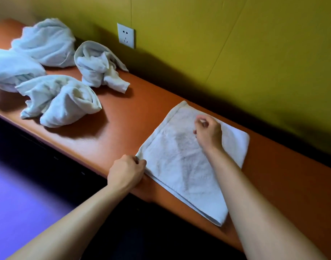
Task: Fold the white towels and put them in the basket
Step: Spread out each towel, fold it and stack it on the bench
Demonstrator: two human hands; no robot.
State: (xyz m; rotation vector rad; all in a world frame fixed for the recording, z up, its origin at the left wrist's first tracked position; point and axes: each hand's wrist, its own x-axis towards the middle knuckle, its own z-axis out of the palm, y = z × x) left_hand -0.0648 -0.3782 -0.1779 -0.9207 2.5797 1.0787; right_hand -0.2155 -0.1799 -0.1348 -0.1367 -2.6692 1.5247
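Note:
A white towel point(181, 164) lies folded flat on the orange table point(127, 119), near its front edge. My left hand point(126, 170) pinches the towel's near left corner at the table edge. My right hand point(207, 133) hovers over the towel's far part with fingers curled; whether it pinches the cloth there I cannot tell. Several crumpled white towels lie further left: one point(61, 101) in front, one point(100, 66) behind it, one point(46, 42) at the back, and one point(10, 69) at the left edge. No basket is in view.
A yellow-green wall point(236, 53) runs close behind the table, with a white power socket point(125, 35) on it. Bare orange tabletop lies between the crumpled towels and the folded one. Below the table's front edge is dark space and a purple floor point(20, 194).

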